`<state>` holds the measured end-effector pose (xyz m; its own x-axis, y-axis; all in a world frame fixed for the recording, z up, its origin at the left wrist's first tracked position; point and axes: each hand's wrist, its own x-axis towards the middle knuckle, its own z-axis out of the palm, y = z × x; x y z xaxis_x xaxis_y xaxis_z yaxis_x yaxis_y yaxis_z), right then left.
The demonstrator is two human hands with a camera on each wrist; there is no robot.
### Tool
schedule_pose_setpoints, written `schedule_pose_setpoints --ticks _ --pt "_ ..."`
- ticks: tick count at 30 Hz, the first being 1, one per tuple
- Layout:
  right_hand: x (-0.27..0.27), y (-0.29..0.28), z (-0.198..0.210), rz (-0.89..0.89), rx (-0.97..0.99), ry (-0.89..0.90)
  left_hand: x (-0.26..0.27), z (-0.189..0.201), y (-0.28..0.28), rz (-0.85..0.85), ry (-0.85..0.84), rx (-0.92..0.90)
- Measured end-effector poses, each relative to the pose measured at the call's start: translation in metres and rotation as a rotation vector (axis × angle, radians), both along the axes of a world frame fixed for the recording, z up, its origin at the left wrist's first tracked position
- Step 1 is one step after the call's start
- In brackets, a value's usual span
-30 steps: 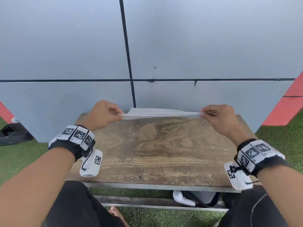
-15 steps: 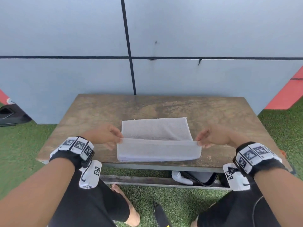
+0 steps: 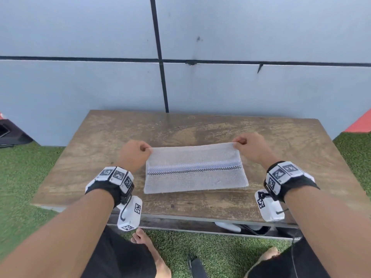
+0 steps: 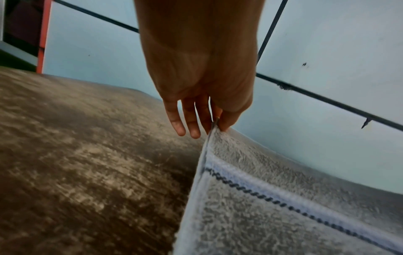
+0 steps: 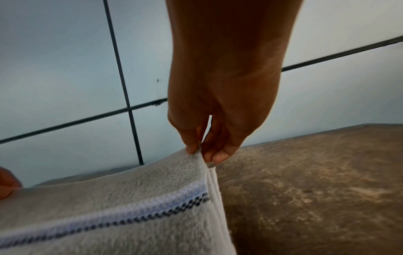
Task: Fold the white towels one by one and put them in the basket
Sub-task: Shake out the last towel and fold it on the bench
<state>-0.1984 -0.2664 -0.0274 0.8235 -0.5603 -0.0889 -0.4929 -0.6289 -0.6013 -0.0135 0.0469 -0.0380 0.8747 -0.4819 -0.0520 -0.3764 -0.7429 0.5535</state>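
White towel [image 3: 195, 169], already doubled over into a long rectangle, lies flat on the wooden bench [image 3: 100, 149], nearer the front edge than the wall. A woven band with a dark checked line runs along its length, facing up.

I have my left hand [image 3: 135, 154] on the far left corner and my right hand [image 3: 253, 146] on the far right corner. Each grip is a pinch: in the left wrist view the thumb and a fingertip [image 4: 225, 120] close on the towel's edge while the other fingers hang loose beside it. In the right wrist view the thumb and fingers [image 5: 220, 156] nip the corner, where several layers of cloth show stacked at the edge. The towel's far edge is raised slightly at both pinches; the rest of it rests on the bench, stretching toward me from my hands.

I judge the folding step is in progress, with at least one fold made and the piece still too long for a neat stack. The next move probably calls for letting go of one corner and bringing one short end across to meet the other, keeping the layers aligned so they do not slide apart. No basket shows in any view, so I cannot tell where the folded towel must go.
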Motion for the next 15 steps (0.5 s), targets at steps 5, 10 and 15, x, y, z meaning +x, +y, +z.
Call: schedule_pose_setpoints --ticks 5,10,15 --pt "0.014 0.003 -0.022 -0.031 -0.057 0.068 0.011 -0.02 -0.007 0.008 0.0 0.072" --pt "0.012 0.003 -0.045 -0.051 -0.104 0.038 0.018 -0.033 -0.01 0.036 -0.014 0.062" --pt "0.006 0.009 -0.052 -0.092 -0.086 -0.036 0.023 -0.034 -0.009 0.015 0.013 0.083"
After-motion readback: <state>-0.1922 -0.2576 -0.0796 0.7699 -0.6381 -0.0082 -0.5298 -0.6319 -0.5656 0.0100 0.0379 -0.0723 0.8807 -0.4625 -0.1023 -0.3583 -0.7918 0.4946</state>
